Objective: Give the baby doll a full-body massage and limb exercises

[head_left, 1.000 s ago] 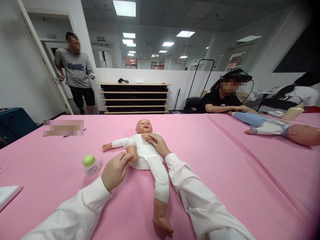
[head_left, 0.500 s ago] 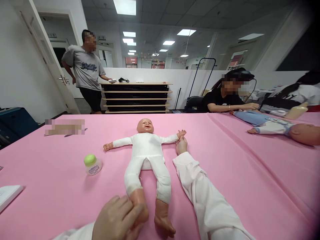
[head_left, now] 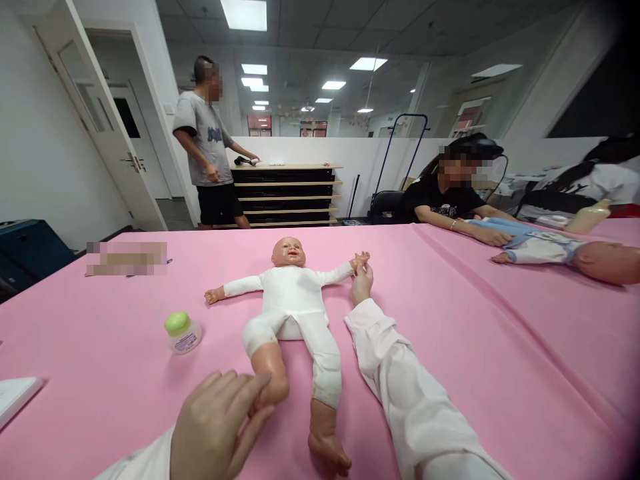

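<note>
A baby doll (head_left: 293, 291) with a white cloth body lies on its back, arms spread, its head at the far end. My left hand (head_left: 216, 421) is closed around the doll's foot at the left of the view; that leg is bent a little at the knee, and the toes are hidden by my fingers. Reaching up along the doll's other side, my right hand (head_left: 362, 285) pinches the doll's hand (head_left: 360, 261) at the wrist. The doll's other leg lies straight on the pink cloth (head_left: 450, 367).
A green-lidded jar (head_left: 183, 333) stands left of the doll. A white box (head_left: 19, 400) lies at the left edge. Across the table, a person (head_left: 453, 193) handles another doll (head_left: 565, 248). Another person (head_left: 205, 140) stands by a shelf (head_left: 290, 193) at the back.
My left hand has moved the doll's foot slightly up and left, bending the knee more. My right hand stays at the doll's wrist. The standing person has stepped right.
</note>
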`<action>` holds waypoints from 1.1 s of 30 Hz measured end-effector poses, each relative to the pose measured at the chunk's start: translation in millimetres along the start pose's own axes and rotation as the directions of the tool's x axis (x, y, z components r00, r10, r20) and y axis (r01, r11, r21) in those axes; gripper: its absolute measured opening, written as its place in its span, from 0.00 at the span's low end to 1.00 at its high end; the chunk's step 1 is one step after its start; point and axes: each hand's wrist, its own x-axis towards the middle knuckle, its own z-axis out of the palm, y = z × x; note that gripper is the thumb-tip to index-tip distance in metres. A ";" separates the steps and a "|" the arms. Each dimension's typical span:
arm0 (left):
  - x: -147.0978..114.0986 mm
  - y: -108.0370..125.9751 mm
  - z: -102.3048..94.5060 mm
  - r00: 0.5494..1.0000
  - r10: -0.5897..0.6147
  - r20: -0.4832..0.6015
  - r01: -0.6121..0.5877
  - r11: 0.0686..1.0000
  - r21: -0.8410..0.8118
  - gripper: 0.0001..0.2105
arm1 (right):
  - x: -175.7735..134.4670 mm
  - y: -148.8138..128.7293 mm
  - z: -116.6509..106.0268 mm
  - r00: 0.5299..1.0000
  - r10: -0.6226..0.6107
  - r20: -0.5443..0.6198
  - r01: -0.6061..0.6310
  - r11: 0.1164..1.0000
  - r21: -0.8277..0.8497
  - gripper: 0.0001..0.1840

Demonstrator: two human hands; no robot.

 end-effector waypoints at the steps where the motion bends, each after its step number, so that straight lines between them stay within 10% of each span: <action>1: 6.3 -6.7 0.0 1.000 -0.021 0.004 0.021 1.000 -0.013 0.09 | -5.5 -4.1 6.6 0.997 -0.068 0.048 0.069 0.997 -0.022 0.17; 5: 20.4 -38.0 22.9 0.991 -0.131 -0.028 0.129 0.990 -0.054 0.10 | -38.0 -13.5 33.2 0.904 -0.204 0.376 0.263 0.958 -0.113 0.19; 9: 21.4 -64.4 55.5 0.964 -0.267 0.005 0.267 0.961 -0.075 0.12 | -68.2 -9.9 46.8 0.688 -0.153 0.710 0.557 0.738 -0.380 0.18; 12: 18.9 -77.8 73.0 0.930 -0.361 0.071 0.368 0.920 -0.139 0.12 | -78.7 -5.8 48.8 0.531 -0.121 0.839 0.739 0.550 -0.389 0.18; 15: 17.3 -84.3 81.3 0.907 -0.410 0.100 0.421 0.890 -0.174 0.12 | -80.3 -3.6 49.1 0.474 -0.118 0.873 0.787 0.502 -0.359 0.18; 18: 18.5 -80.0 75.8 0.913 -0.397 0.092 0.407 0.900 -0.155 0.12 | -74.4 -1.4 48.2 0.541 -0.149 0.828 0.729 0.575 -0.372 0.18; 24: 17.3 -40.3 30.3 0.986 -0.165 0.015 0.166 0.979 -0.116 0.11 | -28.6 13.8 21.8 0.939 -0.240 0.247 0.301 0.920 -0.252 0.20; 27: 6.7 -17.6 14.1 0.999 -0.011 0.041 0.016 0.993 -0.115 0.10 | 1.0 26.1 -4.5 0.994 -0.106 -0.014 0.105 0.991 -0.088 0.19; 33: -34.6 12.1 35.6 0.980 0.195 -0.027 -0.196 0.980 -0.026 0.09 | 26.7 42.5 -31.2 0.991 0.102 -0.083 -0.103 0.995 0.000 0.22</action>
